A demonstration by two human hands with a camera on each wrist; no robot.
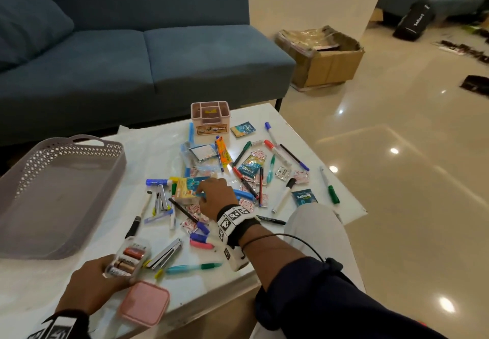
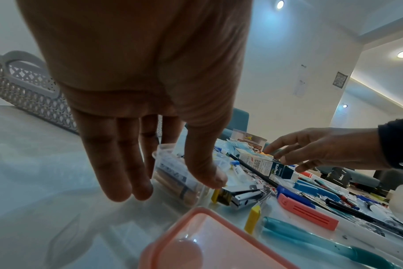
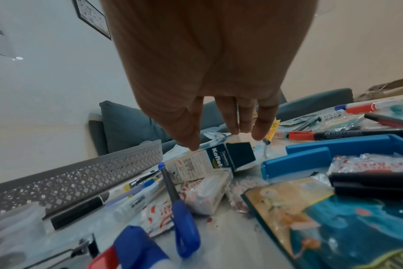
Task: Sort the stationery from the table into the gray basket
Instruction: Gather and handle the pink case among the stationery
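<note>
I am looking at the stationery (image 1: 238, 180) lying scattered over the middle of the white table (image 1: 304, 137), a jumble of pens, markers, clips, staplers and small sachets, none of it in the gray basket (image 1: 53, 193), which is sitting at the left of the head view with only its bare floor showing. My right hand (image 1: 215, 197) is reaching into the center of the heap, fingers nearly straight and spread a little, the thumb tip touching the top edge of a small Koflet box (image 3: 209, 162) while the other fingertips (image 3: 260, 131) are hovering just past its dark end; nothing is gripped. My left hand (image 1: 92, 285) is lying low at the lower left of the head view, thumb on one side and fingers on the other of a clear case of batteries (image 1: 128, 258), fingers only slightly bent; I cannot tell whether it is really gripping the case. A pink lidded box (image 1: 144, 303) is sitting just beside that hand at the table's near edge, and a metal stapler (image 1: 166, 254) is lying just right of the case. A beige desk organizer (image 1: 210, 117) is standing at the far end of the heap, with a blue sofa (image 1: 132, 47) filling the upper left and a cardboard box (image 1: 325, 58) on the floor at upper right.
</note>
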